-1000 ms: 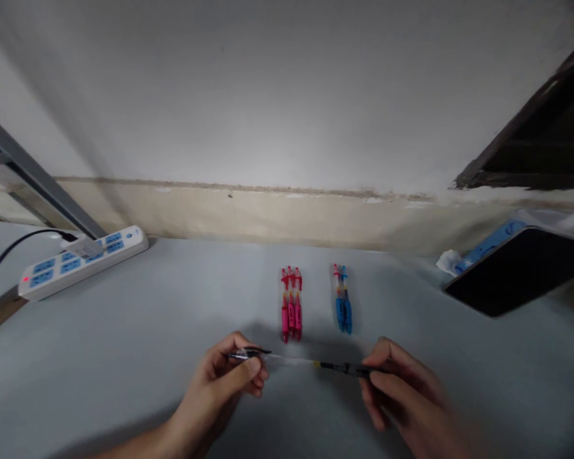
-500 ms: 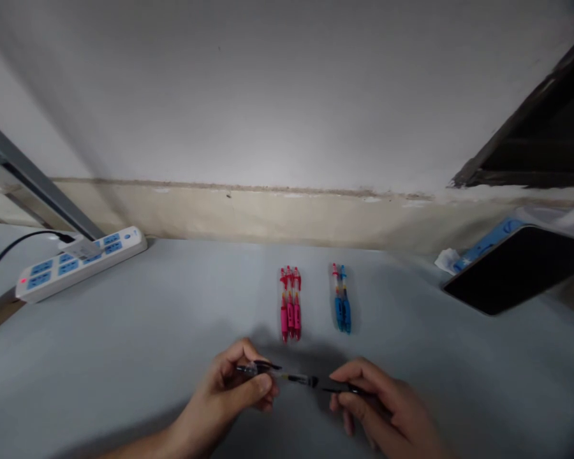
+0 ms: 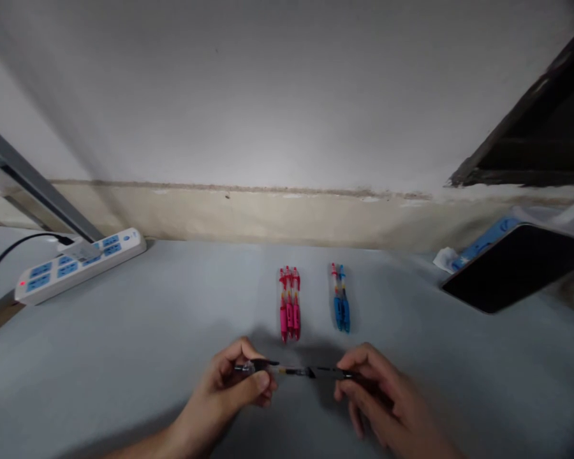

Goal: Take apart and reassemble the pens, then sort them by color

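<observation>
In the lower middle of the head view, my left hand (image 3: 239, 376) is closed around the upper part of a clear pen barrel (image 3: 294, 371) with a black clip. The barrel points right and ends in a dark collar. Opposite it, my right hand (image 3: 375, 389) pinches a thin black pen part (image 3: 347, 373), nearly in line with the barrel. Its near end is blurred at the collar, so I cannot tell whether the two touch. Beyond the hands lie three pink pens (image 3: 289, 306) side by side. Two pens with blue grips (image 3: 342, 299), one red-topped, lie to their right.
A white power strip (image 3: 81, 264) with a plugged-in charger and black cable sits at the left of the grey table (image 3: 196, 287). A dark-screened phone or tablet (image 3: 521, 268) leans at the right, beside a blue packet (image 3: 485, 242). A wall closes the back.
My right hand has risen slightly, bringing the thin black part up level with the barrel and in line with it. My left hand has hardly moved.
</observation>
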A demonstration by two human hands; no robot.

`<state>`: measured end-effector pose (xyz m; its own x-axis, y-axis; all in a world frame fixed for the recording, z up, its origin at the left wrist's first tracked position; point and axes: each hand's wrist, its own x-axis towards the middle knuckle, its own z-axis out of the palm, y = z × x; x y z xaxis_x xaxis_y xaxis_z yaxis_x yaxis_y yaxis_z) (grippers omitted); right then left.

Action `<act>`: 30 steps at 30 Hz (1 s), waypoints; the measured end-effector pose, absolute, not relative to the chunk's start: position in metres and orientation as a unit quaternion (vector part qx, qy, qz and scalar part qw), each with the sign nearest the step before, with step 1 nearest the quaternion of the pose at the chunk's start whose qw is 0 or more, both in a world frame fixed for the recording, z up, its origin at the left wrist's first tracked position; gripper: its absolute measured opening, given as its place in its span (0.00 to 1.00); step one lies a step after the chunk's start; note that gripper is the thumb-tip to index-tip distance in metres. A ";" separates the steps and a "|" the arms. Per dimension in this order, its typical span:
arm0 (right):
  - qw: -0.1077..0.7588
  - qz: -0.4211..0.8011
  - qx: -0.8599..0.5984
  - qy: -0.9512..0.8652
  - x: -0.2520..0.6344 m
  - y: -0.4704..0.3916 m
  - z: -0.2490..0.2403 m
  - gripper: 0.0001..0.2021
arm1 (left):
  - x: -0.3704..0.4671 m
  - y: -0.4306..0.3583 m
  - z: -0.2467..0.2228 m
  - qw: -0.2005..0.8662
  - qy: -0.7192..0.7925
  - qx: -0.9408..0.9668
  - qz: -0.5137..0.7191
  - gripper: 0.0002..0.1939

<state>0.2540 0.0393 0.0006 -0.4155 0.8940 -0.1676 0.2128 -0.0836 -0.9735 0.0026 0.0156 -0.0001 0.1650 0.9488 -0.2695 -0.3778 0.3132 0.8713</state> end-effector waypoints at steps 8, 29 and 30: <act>0.276 0.581 -0.459 -0.613 0.255 0.042 0.003 0.18 | 0.004 0.015 0.002 0.689 0.428 0.335 0.479 0.13; 0.200 0.437 -0.447 -0.755 0.258 0.044 0.013 0.11 | 0.004 0.014 0.002 0.698 0.422 0.327 0.477 0.13; 0.197 0.407 -0.444 -0.774 0.258 0.044 0.013 0.11 | 0.004 0.015 0.002 0.699 0.422 0.328 0.475 0.13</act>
<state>0.2579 0.0445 0.0132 -0.5281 0.8473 -0.0560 0.5262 0.2748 -0.8048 0.0038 0.0145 0.0016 0.1926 0.9413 -0.2774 -0.3874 0.3327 0.8598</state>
